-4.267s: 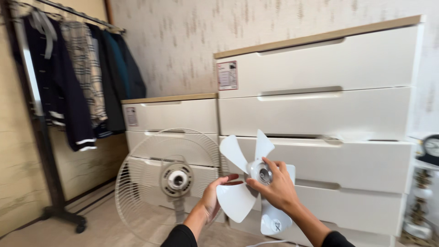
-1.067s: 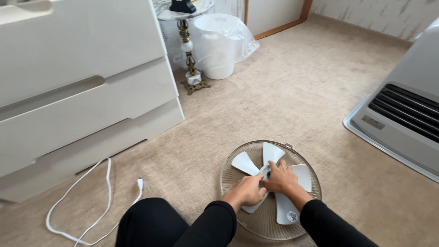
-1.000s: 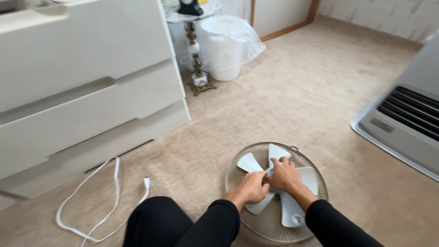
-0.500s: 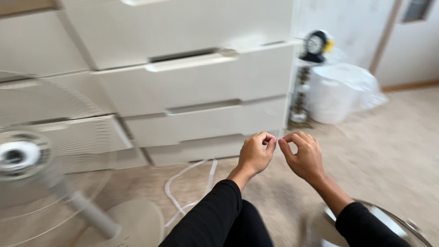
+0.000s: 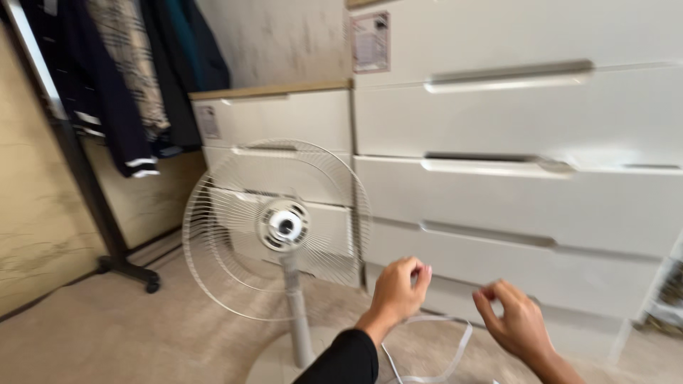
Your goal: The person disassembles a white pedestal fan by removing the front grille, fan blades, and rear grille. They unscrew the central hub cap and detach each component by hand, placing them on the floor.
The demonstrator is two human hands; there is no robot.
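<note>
Two bare hands hover near the camera, apart: the left hand (image 5: 397, 290) curled into a loose fist, the right hand (image 5: 518, 321) with fingertips drawn together; blur hides any small held thing. Left stands a round white wire fan guard (image 5: 276, 227) on its stand, before smooth white drawers (image 5: 512, 185), white cord (image 5: 434, 348) below.

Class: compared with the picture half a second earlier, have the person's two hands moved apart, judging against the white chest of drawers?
Yes. The left hand and right hand now sit apart and lower, before the white chest of drawers' bottom drawers; earlier their fingertips nearly met higher up.
</note>
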